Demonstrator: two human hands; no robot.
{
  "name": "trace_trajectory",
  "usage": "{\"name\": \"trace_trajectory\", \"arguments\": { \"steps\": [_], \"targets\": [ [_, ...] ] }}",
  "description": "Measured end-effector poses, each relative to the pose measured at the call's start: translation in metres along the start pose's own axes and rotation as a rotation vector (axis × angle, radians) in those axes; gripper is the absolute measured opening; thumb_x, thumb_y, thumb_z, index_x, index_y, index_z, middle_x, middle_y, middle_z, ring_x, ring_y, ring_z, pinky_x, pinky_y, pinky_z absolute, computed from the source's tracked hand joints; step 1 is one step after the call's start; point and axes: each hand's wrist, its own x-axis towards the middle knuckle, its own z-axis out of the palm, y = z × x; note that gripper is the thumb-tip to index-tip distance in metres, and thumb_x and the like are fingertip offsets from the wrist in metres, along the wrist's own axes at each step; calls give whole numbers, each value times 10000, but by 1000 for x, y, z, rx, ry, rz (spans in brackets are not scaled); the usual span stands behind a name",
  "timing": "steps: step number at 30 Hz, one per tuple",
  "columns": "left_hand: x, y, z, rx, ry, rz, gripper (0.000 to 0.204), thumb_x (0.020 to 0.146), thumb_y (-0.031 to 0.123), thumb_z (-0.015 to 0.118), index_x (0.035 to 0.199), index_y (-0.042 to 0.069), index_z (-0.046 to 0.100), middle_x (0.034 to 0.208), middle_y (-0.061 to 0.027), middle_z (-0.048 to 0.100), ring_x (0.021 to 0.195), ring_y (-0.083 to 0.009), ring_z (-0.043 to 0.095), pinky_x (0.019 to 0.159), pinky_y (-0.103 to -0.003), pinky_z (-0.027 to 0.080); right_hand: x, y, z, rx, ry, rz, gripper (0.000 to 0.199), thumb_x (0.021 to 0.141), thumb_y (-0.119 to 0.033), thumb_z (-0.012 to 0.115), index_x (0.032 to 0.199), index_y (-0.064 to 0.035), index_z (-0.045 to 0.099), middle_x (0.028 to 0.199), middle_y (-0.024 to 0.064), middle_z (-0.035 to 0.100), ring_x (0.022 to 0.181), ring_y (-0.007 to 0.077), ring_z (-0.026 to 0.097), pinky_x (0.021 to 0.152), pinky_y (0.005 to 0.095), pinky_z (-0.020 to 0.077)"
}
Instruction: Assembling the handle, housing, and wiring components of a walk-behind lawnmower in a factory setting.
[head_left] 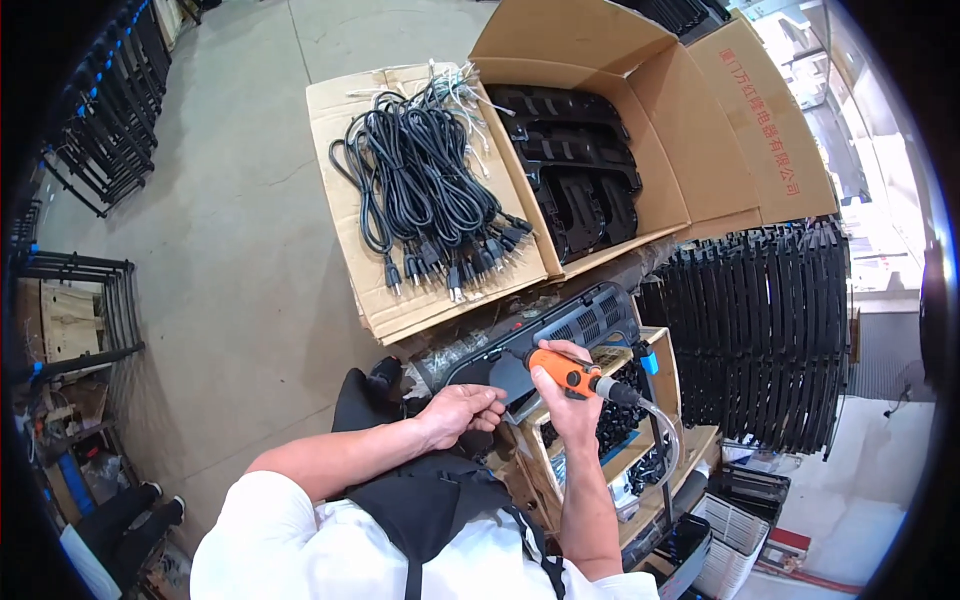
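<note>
My right hand [570, 408] grips an orange pneumatic screwdriver [564, 372] with a clear hose [670, 425] running from its back end. The tool's tip points left, over a long black plastic housing [590, 318] with vent slots. Beside that housing, my left hand [460, 414] is closed, thumb and fingers pressed together. Whatever small thing it may hold cannot be made out. Just right of my right hand stands a wooden compartment box [662, 375] with small dark parts in it.
Bundled black power cords [415, 175] lie on a cardboard sheet [335, 120] ahead. An open carton [665, 125] beside it holds black plastic parts [575, 150]. Black metal frames [760, 340] stack at the right; white crates [730, 535] stand below. More racks [105, 120] line the left.
</note>
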Motion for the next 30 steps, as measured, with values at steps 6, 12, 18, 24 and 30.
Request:
{"name": "trace_trajectory", "arguments": {
  "steps": [6, 12, 18, 24, 30],
  "targets": [
    [6, -4, -2, -112, 33, 31, 296, 1092, 267, 599, 1243, 22, 670, 997, -38, 699, 830, -137, 674, 761, -277, 567, 4, 9, 1, -75, -48, -28, 385, 878, 3, 775, 1245, -11, 660, 1241, 105, 697, 1071, 180, 676, 963, 320, 545],
    [11, -3, 3, -151, 105, 45, 292, 1083, 313, 615, 1161, 39, 681, 938, -33, 697, 784, -142, 674, 703, -281, 563, -1, 5, 3, -30, -28, -41, 453, 874, 20, 773, 1299, 3, 616, 1274, 127, 686, 1128, 187, 663, 1004, 330, 531],
    [17, -1, 1, -345, 126, 52, 299, 1096, 347, 581, 1124, 61, 661, 860, 3, 651, 707, -134, 605, 623, -282, 516, -40, -23, -5, 210, 56, 52, 578, 853, 35, 754, 1382, -1, 526, 1289, 202, 688, 1199, 270, 663, 1085, 422, 509],
    [18, 5, -1, -403, 97, 19, 282, 1105, 352, 557, 1114, 86, 651, 838, 15, 630, 705, -131, 585, 637, -289, 492, -61, -11, 0, 255, 68, 117, 573, 859, 38, 743, 1383, -16, 518, 1307, 207, 675, 1246, 289, 643, 1110, 440, 490],
    [15, 7, -4, -424, 59, 4, 254, 1092, 332, 590, 1115, 88, 660, 878, 15, 617, 754, -132, 559, 702, -279, 501, -67, 0, 1, 266, 86, 103, 576, 866, 24, 747, 1389, -16, 511, 1319, 212, 666, 1254, 290, 634, 1116, 440, 486]
  ]
}}
